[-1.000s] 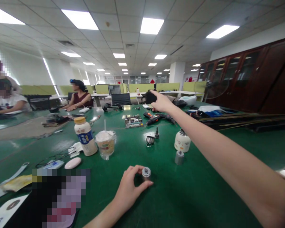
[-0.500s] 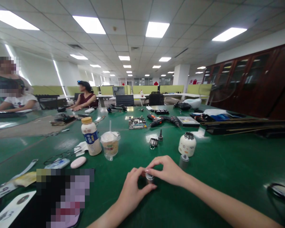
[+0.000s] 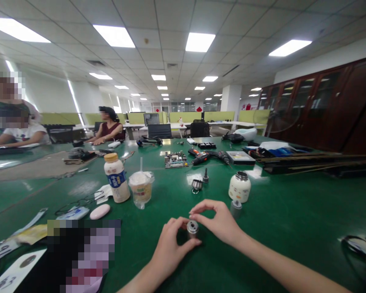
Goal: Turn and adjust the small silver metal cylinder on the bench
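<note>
On the green table stands a small silver metal cylinder (image 3: pixel 192 230) with dark openings in its top. My left hand (image 3: pixel 169 244) curls around it, fingers at the far left side and thumb at the near right. Just above and to the right of the cylinder, my right hand (image 3: pixel 220 219) has thumb and forefinger pinched together; whatever they hold is too small to name. A second grey metal cylinder (image 3: pixel 236 209) stands to the right, in front of a white bottle (image 3: pixel 240 189) with face drawings and an uncovered mouth. Beyond my hands lie a round metal lid with a ring (image 3: pixel 197 186) and a dark stepped part (image 3: pixel 205 176).
At left stand a milk tea bottle (image 3: pixel 117 181) and a lidded plastic cup (image 3: pixel 141 189). A pink oval case (image 3: pixel 100 211) lies nearby. Farther back are a circuit board (image 3: pixel 175 160), power drills (image 3: pixel 209 156) and a flat box (image 3: pixel 240 158). Other people sit at the far left.
My right hand has lifted slightly off the cylinder's top and moved a little right, uncovering the openings. My left hand stays around the cylinder.
</note>
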Motion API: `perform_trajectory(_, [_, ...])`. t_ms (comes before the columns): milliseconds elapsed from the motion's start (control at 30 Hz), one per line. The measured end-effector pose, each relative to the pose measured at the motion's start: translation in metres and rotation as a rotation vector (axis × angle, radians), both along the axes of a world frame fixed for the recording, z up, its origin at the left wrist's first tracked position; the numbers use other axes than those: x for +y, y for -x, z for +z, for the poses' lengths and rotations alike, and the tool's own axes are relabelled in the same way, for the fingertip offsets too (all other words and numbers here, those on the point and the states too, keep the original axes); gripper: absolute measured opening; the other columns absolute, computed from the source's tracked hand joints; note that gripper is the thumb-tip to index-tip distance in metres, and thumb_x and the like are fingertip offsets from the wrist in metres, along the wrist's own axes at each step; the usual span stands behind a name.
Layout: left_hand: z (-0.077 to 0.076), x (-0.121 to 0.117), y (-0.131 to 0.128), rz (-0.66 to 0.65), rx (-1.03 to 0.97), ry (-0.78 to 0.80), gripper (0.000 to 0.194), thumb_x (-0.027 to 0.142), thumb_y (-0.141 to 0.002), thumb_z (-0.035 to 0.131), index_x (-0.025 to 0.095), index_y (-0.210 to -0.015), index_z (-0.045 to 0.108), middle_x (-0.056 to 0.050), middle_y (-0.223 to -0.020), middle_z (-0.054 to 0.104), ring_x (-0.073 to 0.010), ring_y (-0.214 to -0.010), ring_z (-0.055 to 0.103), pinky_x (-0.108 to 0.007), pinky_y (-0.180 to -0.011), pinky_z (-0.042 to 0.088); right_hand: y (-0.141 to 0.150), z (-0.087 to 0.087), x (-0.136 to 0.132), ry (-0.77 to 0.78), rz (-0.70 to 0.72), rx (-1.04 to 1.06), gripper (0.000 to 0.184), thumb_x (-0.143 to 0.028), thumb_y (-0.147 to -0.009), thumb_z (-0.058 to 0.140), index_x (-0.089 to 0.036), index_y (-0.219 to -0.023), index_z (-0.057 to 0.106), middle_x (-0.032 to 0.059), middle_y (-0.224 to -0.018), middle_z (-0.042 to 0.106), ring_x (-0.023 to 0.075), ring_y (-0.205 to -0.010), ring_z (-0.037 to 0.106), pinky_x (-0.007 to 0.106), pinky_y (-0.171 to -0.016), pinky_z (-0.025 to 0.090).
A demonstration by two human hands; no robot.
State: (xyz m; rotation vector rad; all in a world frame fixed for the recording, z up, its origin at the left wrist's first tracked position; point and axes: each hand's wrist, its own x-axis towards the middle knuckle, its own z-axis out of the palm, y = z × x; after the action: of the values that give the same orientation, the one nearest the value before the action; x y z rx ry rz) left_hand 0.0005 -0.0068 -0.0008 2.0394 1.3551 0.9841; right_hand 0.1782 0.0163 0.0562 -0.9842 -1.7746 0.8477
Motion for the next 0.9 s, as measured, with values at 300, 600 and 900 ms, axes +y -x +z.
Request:
perform_trajectory(300, [0.002,0.0,-0.001,0.001,-0.001,0.008,0.03,0.037,-0.073,0.077,0.021,-0.097,0.066,-0.004,-0.095,0.065,-0.0247,-0.093,0.058,-0.037,-0.084,0.043,-0.034,-0.057,0.004,0.022,-0.022,-0.181,0.006,-0.018,-0.078,0.07,-0.02,-0.081,0.075,0.0044,-0.087,0.076,0.0229,-0.089,0.07,0.038,-0.085,0.054])
perform_trajectory(600, [0.002,0.001,0.0,0.003,-0.008,0.015,0.032,0.038,-0.071,0.079,0.022,-0.097,0.067,-0.004,-0.094,0.066,-0.0246,-0.092,0.059,-0.036,-0.084,0.044,-0.008,-0.038,-0.001,-0.012,-0.052,0.153,0.008,-0.024,-0.079,0.072,-0.019,-0.08,0.065,0.0041,-0.087,0.075,0.0217,-0.089,0.071,0.036,-0.085,0.053])
perform_trajectory(900, [-0.004,0.002,0.001,0.0,-0.017,-0.008,0.034,0.039,-0.072,0.079,0.023,-0.1,0.067,-0.004,-0.095,0.065,-0.0243,-0.093,0.059,-0.036,-0.084,0.045,0.006,-0.031,-0.011,-0.029,-0.009,0.07,0.006,-0.016,-0.081,0.068,-0.019,-0.075,0.069,0.0023,-0.083,0.074,0.0204,-0.087,0.071,0.033,-0.085,0.052])
